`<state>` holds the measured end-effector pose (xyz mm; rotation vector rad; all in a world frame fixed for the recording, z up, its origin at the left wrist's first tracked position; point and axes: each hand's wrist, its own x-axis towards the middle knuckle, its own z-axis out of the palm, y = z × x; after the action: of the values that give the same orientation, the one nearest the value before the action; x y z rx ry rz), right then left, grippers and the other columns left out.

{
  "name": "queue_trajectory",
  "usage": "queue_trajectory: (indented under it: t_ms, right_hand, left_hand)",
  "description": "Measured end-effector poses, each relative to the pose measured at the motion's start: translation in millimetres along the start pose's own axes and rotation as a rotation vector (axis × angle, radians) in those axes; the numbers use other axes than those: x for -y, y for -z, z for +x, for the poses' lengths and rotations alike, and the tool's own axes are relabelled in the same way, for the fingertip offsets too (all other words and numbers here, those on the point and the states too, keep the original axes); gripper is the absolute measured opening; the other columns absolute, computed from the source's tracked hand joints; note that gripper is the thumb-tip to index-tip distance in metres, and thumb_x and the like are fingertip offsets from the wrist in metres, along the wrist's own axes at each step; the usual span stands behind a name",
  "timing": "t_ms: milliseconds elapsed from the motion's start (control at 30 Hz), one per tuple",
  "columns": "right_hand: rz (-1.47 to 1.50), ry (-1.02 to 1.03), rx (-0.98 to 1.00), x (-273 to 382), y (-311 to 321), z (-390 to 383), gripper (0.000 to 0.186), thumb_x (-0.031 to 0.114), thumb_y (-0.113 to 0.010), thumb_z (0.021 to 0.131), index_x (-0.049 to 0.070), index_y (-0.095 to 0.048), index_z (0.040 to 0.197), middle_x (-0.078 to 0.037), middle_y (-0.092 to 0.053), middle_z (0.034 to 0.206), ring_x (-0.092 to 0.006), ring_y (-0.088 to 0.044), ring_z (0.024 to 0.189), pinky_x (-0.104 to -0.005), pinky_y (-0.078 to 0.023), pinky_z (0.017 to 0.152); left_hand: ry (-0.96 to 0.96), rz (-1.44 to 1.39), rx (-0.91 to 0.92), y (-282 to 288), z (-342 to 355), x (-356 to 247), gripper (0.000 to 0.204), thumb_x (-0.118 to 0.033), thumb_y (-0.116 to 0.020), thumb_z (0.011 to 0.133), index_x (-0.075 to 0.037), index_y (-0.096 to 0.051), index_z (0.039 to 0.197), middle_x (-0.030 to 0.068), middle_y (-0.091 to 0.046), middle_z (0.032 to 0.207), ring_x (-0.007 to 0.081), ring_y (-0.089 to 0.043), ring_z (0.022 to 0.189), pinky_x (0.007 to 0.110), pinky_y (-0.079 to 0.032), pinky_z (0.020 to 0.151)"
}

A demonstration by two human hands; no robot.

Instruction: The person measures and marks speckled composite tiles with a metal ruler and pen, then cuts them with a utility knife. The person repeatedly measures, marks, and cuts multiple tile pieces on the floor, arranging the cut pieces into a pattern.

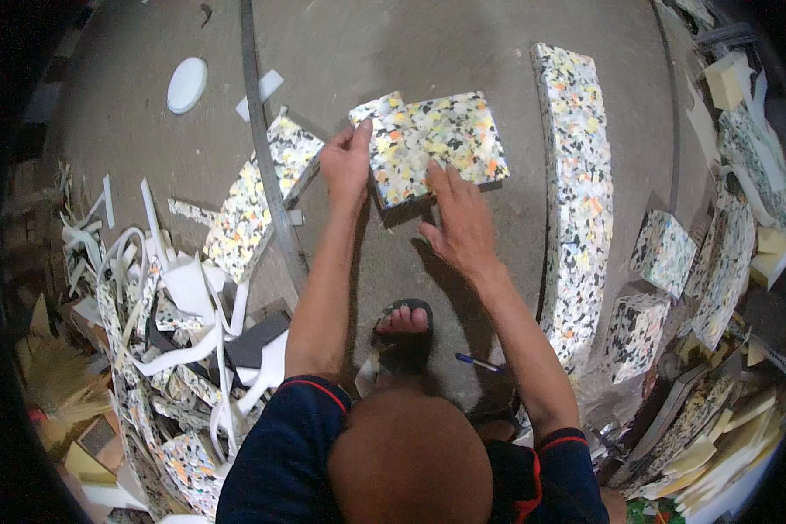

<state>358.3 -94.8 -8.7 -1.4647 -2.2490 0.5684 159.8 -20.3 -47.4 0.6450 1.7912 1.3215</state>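
Left of a long foam slab [576,188], the left hand [347,164] pinches a speckled foam block [450,131] by its left edge; the loosely open right hand [463,217] touches its top. Likely light and springy, it suits edge holds.

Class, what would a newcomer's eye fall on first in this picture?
Probably the rectangular, multicoloured speckled foam block at upper centre, left hand at its left edge, right hand at its lower edge. Next, the long multicoloured speckled foam strip on the right and the tangled white and speckled foam scraps at lower left.
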Motion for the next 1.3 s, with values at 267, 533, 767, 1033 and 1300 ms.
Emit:
queue_trajectory:
  t_ms: [267, 533, 767, 1033, 1300]
  right_hand:
    - [-0.140, 0.056, 0.034, 3.9, -29.5, 23.8, 0.100, 0.010, -0.085, 0.072, 0.017, -0.034, 0.157, -0.020, -0.054, 0.141, -0.0364, -0.056, 0.117, -0.0493, -0.046, 0.093]
    - [-0.188, 0.114, 0.028, -8.2, -30.6, 24.9, 0.093, 0.007, -0.081, 0.075, 0.020, -0.037, 0.156, -0.015, -0.057, 0.136, -0.0332, -0.058, 0.114, -0.0468, -0.047, 0.090]
    - [-0.139, 0.104, 0.001, -7.8, -27.7, 31.6, 0.087, 0.006, -0.078, 0.073, 0.021, -0.044, 0.151, -0.014, -0.060, 0.126, -0.0316, -0.061, 0.104, -0.0452, -0.049, 0.082]
    - [-0.083, 0.033, -0.026, -5.3, -29.7, 30.5, 0.079, 0.007, -0.075, 0.077, 0.020, -0.046, 0.150, -0.014, -0.060, 0.127, -0.0328, -0.060, 0.108, -0.0470, -0.048, 0.086]
    - [-0.008, -0.168, -0.385, -59.6, 31.8, -8.9, 0.083, 0.035, -0.082, 0.079, 0.001, -0.048, 0.145, -0.030, -0.052, 0.141, -0.0461, -0.049, 0.130, -0.0532, -0.041, 0.109]
  left_hand:
    - [0.060, -0.138, 0.171, 12.3, 5.2, 14.2, 0.057, -0.031, -0.080, 0.088, 0.014, -0.067, 0.120, 0.0202, -0.074, 0.103, 0.0201, -0.070, 0.087, 0.031, -0.054, 0.077]
    - [0.004, -0.192, 0.164, 4.6, 3.8, 23.8, 0.041, -0.030, -0.068, 0.098, 0.008, -0.070, 0.114, 0.0119, -0.073, 0.099, 0.0155, -0.066, 0.082, 0.030, -0.053, 0.075]
    - [-0.035, 0.054, 0.114, -7.0, -2.3, 33.6, 0.047, -0.038, -0.060, 0.101, 0.006, -0.068, 0.117, 0.0231, -0.066, 0.112, 0.0283, -0.062, 0.101, 0.043, -0.047, 0.091]
    - [-0.055, 0.207, 0.076, -9.1, -8.2, 13.1, 0.051, -0.039, -0.061, 0.100, 0.007, -0.065, 0.122, 0.0250, -0.069, 0.110, 0.0310, -0.066, 0.101, 0.043, -0.049, 0.091]
    - [-0.104, 0.348, 0.060, -7.2, -14.5, 4.4, 0.062, -0.046, -0.064, 0.097, 0.011, -0.064, 0.123, 0.0267, -0.070, 0.113, 0.0314, -0.067, 0.106, 0.043, -0.050, 0.093]
